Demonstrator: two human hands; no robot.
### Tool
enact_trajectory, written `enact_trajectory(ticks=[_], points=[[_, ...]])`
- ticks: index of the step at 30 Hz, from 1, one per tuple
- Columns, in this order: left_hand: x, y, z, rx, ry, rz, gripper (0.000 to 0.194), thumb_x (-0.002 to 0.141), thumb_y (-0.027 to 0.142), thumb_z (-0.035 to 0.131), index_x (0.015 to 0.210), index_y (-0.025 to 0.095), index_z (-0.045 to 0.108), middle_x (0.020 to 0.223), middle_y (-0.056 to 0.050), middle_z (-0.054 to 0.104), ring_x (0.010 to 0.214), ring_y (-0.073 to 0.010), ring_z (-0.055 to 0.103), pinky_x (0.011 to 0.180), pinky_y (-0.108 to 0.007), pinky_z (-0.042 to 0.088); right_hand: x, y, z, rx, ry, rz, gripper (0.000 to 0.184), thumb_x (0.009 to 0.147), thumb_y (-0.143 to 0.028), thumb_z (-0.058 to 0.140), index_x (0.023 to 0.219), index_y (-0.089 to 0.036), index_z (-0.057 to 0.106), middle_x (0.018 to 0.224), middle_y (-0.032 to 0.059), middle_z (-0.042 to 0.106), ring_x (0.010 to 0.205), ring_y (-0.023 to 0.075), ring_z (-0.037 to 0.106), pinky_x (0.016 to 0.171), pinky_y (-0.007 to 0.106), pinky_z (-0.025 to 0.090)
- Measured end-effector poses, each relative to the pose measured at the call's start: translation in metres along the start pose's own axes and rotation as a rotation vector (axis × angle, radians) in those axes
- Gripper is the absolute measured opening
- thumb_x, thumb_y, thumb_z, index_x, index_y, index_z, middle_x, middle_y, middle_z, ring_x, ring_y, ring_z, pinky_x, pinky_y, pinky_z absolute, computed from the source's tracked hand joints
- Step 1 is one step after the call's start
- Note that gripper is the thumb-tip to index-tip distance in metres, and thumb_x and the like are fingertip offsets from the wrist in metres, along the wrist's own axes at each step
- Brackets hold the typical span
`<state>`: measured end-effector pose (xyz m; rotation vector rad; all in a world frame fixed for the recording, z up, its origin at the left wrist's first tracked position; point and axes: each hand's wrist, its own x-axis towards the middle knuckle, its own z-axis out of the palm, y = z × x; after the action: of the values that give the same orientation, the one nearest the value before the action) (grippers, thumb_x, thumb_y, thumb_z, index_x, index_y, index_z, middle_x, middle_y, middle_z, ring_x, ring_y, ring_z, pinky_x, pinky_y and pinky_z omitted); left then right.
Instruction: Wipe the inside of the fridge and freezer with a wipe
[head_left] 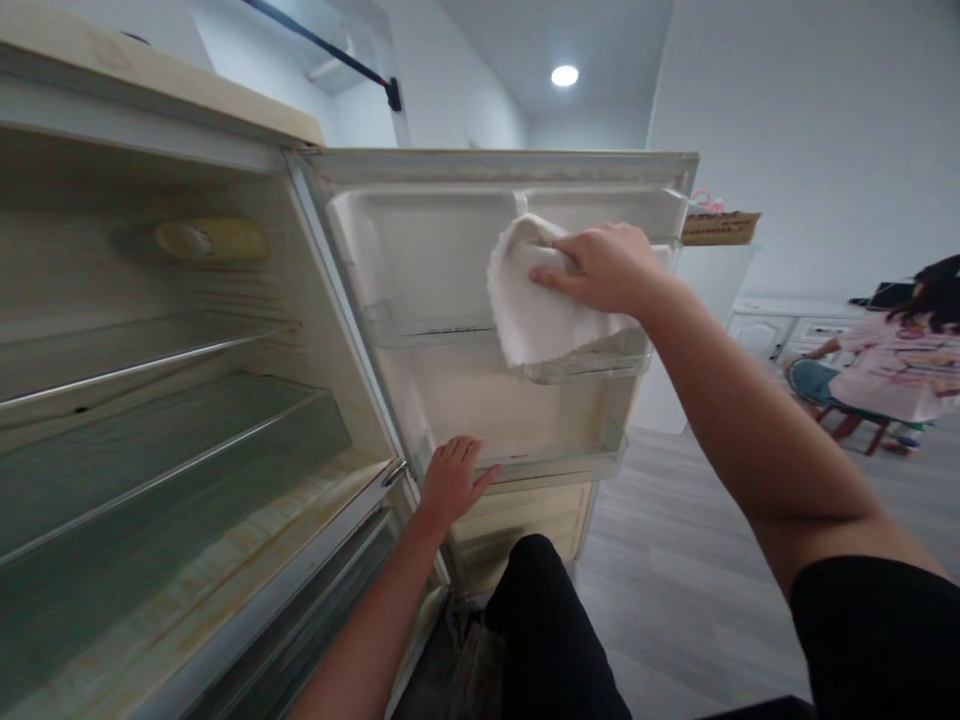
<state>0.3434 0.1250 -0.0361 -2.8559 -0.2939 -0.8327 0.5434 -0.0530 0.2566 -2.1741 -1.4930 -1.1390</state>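
Observation:
My right hand presses a white cloth against the upper shelf of the open fridge door, fingers closed over the cloth's top. Lower down, my left hand rests on the edge of the door's lower shelf, with its fingers curled over the rim and the thumb sticking out. The door shelves hold nothing that I can see.
The fridge interior at left has bare glass shelves and a yellowed lamp cover. My dark-trousered knee is below the door. A seated person is at the far right on a grey wood floor. A basket sits behind the door.

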Motion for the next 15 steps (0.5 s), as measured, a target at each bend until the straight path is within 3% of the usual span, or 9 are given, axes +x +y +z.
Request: enact_trajectory(ticks=[3,7,11,15], points=[[-0.005,-0.008,0.014,0.044,-0.158,-0.033,0.047,0.101,0.058,0.04,0.105,0.017,0.065,0.101,-0.013,0.071,0.098,-0.0287,0.065,0.084,-0.039,0.045,0.01,-0.011,0.018,-0.018,0.058,-0.008,0.049,0.09,-0.065,0.055,0.095,-0.018,0.068,0.084,0.0114,0.069,0.084,0.0268,0.061,0.074,0.036,0.04],[0.001,-0.004,0.015,0.051,-0.187,-0.064,0.049,0.101,0.059,0.037,0.099,0.019,0.066,0.09,-0.01,0.07,0.088,-0.0269,0.067,0.075,-0.037,0.043,0.011,-0.012,0.033,-0.043,0.111,0.014,0.047,0.09,-0.062,0.056,0.103,-0.018,0.064,0.098,0.0129,0.07,0.094,0.0273,0.061,0.077,0.035,0.039],[0.004,-0.002,0.016,0.051,-0.193,-0.065,0.051,0.1,0.062,0.038,0.097,0.019,0.066,0.087,-0.009,0.07,0.086,-0.0259,0.068,0.073,-0.035,0.042,-0.004,0.024,0.032,-0.081,0.105,-0.028,0.052,0.091,-0.069,0.051,0.099,-0.02,0.062,0.101,0.0116,0.071,0.09,0.0241,0.061,0.071,0.032,0.035],[0.005,-0.001,0.019,0.037,-0.194,-0.074,0.056,0.099,0.066,0.036,0.097,0.018,0.066,0.089,-0.009,0.071,0.086,-0.026,0.068,0.073,-0.035,0.043,-0.02,0.081,0.032,-0.071,0.188,-0.012,0.071,0.101,-0.069,0.011,0.078,-0.021,0.059,0.081,0.0116,0.067,0.077,0.0189,0.058,0.067,0.033,0.032]])
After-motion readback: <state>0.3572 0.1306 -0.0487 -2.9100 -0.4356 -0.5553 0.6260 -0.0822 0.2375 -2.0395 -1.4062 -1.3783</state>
